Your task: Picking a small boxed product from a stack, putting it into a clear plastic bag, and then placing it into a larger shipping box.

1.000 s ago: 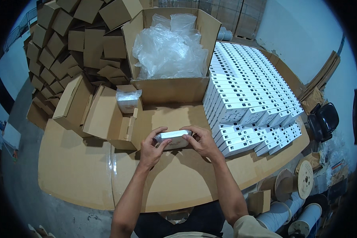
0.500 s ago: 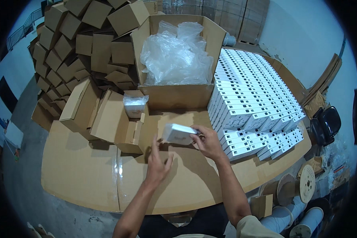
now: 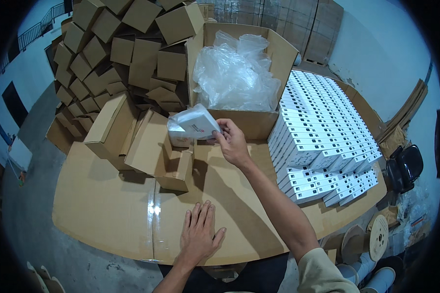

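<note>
My right hand [image 3: 232, 141] pinches the edge of a flat white box [image 3: 198, 123] in a clear plastic bag. It holds this box tilted over an open brown carton [image 3: 149, 141]. Inside the carton, another bagged white box [image 3: 181, 142] shows only in part, mostly covered by the held one. My left hand [image 3: 200, 232] lies palm down near the table's front edge, fingers stretched out and nothing in it. Cardboard covers the table [image 3: 102, 210] beneath it.
Clear plastic bags [image 3: 234, 73] fill a large carton behind my right hand. Rows of stacked white boxes [image 3: 322, 127] stand on the right. A second open carton [image 3: 105, 127] and a heap of brown cartons [image 3: 142, 58] are at the left. Spools [image 3: 379, 237] stand at the lower right.
My right hand has carried the bagged box left and away from me, over the carton. My left hand has drawn back from beside the box and now rests flat on the table.
</note>
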Motion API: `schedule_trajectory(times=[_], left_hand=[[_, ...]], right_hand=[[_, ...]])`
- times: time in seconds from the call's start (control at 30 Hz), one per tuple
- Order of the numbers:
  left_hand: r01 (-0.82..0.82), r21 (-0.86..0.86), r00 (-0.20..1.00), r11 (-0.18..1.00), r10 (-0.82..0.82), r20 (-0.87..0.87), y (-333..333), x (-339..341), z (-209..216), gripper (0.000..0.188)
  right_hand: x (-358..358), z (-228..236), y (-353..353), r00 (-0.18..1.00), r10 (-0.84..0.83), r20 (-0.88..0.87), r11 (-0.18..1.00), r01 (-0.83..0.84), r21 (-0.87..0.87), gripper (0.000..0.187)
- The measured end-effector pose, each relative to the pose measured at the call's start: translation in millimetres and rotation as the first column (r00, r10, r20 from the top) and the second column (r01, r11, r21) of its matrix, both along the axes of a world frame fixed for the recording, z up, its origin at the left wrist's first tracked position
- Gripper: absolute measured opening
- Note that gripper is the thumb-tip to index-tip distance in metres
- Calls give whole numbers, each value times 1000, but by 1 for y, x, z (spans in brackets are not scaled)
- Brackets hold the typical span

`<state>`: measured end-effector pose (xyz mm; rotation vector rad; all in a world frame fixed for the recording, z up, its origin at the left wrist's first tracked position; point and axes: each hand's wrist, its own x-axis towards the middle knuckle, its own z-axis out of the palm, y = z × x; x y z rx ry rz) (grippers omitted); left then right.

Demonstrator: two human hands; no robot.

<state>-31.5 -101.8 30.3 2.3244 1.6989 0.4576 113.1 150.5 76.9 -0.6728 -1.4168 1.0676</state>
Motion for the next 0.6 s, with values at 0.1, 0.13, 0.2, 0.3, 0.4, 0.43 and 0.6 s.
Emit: schedule_trajectory(times=[0.1,0.13,0.2,0.3,0.4,0.43,0.6], left_hand=[[-9,15,998,1000,8,55,1,-3,-2,78],[-8,24,998,1000,7,61,0,-4,-4,77],[-15,30,998,999,13,61,1,-4,-3,76],[-7,32,999,999,6,51,4,-2,-1,75],[-12,40,997,999,9,75,2,-6,0,74],[-6,45,997,999,3,71,4,-5,0,73],[-16,15,997,1000,15,71,6,-3,5,73]], right_hand=[[-20,2,13,998,66,8,998,-66,-19,22],[-24,5,15,994,48,94,999,-48,-7,21],[-25,12,20,984,37,175,999,-39,6,21],[-22,39,22,877,-2,481,995,-44,85,18],[-35,53,24,761,-125,637,956,-79,282,19],[-36,52,28,759,-128,638,956,-76,282,19],[-58,41,30,585,-316,747,897,-71,435,17]])
